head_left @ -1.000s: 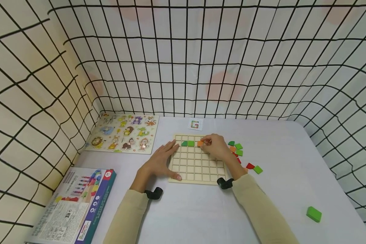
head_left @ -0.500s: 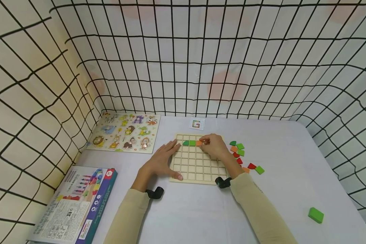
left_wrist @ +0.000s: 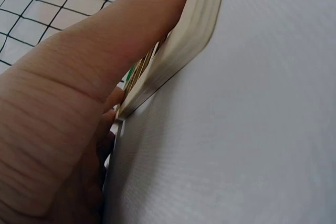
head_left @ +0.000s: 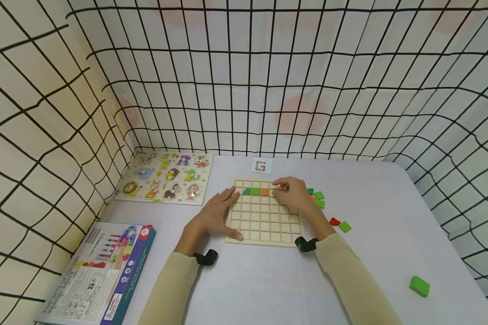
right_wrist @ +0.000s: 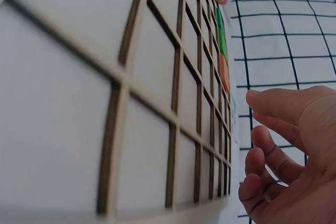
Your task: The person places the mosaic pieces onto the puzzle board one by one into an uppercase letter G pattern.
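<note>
A wooden grid board (head_left: 262, 223) lies flat on the table. Its second row holds two green tiles (head_left: 251, 191) and an orange tile (head_left: 264, 191) side by side. My left hand (head_left: 219, 210) lies flat, pressing on the board's left edge (left_wrist: 194, 30). My right hand (head_left: 288, 190) hovers just right of the orange tile, fingers loosely curled and holding nothing. The right wrist view shows the empty right hand (right_wrist: 278, 156) beside the board (right_wrist: 105, 103), apart from the orange tile (right_wrist: 224, 72).
Loose green tiles (head_left: 319, 199), a red tile (head_left: 334, 221) and another green tile (head_left: 344, 226) lie right of the board. A green block (head_left: 419, 285) sits near right. A pattern card (head_left: 261, 166), an animal puzzle (head_left: 164, 177) and a box (head_left: 99, 271) are also there. Netting walls surround the table.
My right hand has let go of the orange tile, which now sits in the board beside the green ones, and has drawn slightly to the right. The left hand has not moved.
</note>
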`<state>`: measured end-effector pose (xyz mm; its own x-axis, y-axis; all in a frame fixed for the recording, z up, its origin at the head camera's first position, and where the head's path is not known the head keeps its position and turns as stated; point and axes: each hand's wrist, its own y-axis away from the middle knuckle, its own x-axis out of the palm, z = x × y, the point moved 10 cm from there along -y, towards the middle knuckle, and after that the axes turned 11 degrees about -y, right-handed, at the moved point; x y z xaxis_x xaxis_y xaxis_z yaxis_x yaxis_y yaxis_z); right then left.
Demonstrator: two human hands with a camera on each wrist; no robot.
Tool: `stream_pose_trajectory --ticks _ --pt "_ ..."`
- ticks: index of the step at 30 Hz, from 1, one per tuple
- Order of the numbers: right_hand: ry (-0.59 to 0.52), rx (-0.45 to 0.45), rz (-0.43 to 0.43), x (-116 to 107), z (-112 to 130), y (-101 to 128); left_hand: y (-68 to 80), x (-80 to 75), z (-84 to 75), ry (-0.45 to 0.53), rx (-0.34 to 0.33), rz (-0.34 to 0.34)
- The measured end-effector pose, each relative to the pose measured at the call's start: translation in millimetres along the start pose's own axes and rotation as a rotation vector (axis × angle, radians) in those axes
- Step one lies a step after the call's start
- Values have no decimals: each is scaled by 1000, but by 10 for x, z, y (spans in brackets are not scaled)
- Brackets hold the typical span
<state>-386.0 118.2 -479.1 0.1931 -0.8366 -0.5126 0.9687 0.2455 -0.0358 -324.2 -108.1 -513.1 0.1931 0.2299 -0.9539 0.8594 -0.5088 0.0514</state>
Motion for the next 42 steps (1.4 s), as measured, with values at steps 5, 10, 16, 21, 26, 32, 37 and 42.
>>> stream_pose_trajectory --ticks 5,10,16,21,26,32,37,42 --pt "35 8 -35 -219 -82 32 27 8 43 1 -15 8" --pt "81 33 -50 -433 -212 65 40 21 84 2 -23 3" --pt "133 65 -59 -615 -375 112 42 37 97 -8 -21 1" --pt "148 81 -63 -724 -515 139 52 27 74 2 -12 -1" --pt "160 105 -67 -825 -638 156 45 31 71 1 -14 -2" --pt "169 149 -56 -866 -714 186 19 36 57 -6 -7 1" --pt "179 162 -42 -848 -700 195 11 11 33 -6 1 -5" --pt "177 199 -48 -901 -751 191 1 6 -4 -6 14 -6"
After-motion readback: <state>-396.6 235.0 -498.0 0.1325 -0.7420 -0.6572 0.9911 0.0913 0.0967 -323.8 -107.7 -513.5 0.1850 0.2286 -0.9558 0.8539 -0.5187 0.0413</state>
